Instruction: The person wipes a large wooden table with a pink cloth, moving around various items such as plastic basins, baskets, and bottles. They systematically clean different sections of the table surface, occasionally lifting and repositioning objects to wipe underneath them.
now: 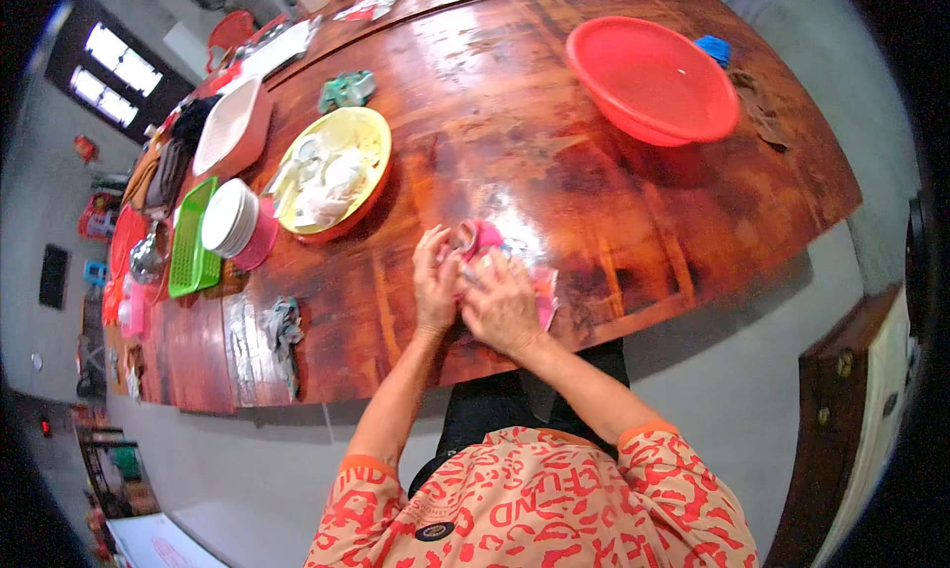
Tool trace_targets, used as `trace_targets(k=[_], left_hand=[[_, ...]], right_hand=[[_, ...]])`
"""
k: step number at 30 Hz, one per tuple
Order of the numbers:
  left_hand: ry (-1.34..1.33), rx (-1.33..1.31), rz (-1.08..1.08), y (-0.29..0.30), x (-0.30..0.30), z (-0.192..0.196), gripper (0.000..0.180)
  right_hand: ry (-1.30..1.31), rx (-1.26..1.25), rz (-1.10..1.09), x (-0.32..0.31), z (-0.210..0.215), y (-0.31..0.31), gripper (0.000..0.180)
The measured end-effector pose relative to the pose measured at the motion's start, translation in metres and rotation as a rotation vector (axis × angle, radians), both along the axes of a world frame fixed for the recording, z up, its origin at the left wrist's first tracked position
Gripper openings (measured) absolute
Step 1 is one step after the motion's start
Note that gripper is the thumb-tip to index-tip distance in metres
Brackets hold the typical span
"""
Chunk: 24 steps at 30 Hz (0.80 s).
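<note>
Pink cloth (546, 296): deeper magenta at the far end, paler with a patterned surface at the right. State: crumpled, bunched between left hand (433, 283) and right hand (500, 303); middle portion hidden by them. Position: near the close edge of the wooden table (633, 232); contact with tabletop unclear.

Pink cloth (487, 236) at fingers (507, 293). Bench (475, 152) beneath: reddish brown, dark blotches. Left of fingers: yellow basin (384, 150), green basket (205, 270). Right, beyond fingers: red basin (653, 88). Nearer than fingers: peach shirt (524, 489), red print.
</note>
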<state>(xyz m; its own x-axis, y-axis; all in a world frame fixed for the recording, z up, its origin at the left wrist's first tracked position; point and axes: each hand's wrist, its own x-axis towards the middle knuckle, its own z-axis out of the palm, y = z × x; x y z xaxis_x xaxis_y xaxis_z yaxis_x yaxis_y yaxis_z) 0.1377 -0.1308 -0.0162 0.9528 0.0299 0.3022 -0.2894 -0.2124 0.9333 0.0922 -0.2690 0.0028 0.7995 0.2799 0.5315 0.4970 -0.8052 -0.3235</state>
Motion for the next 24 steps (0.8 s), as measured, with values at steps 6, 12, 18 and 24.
trace_targets(k=[6, 12, 18, 24], left_hand=[[0.018, 0.081, -0.049, 0.018, 0.010, -0.004, 0.030], [-0.041, 0.253, 0.011, 0.009, 0.009, -0.005, 0.029], [-0.127, 0.604, 0.131, -0.037, 0.021, 0.019, 0.040], [0.228, 0.081, -0.139, -0.107, 0.074, 0.041, 0.038]], right_hand=[[-0.025, 0.015, 0.075, -0.045, 0.011, -0.036, 0.045], [-0.011, -0.054, -0.138, -0.020, 0.016, -0.125, 0.047], [-0.057, -0.026, -0.242, 0.022, 0.007, -0.188, 0.040], [-0.109, -0.026, -0.367, 0.061, 0.000, -0.247, 0.037]])
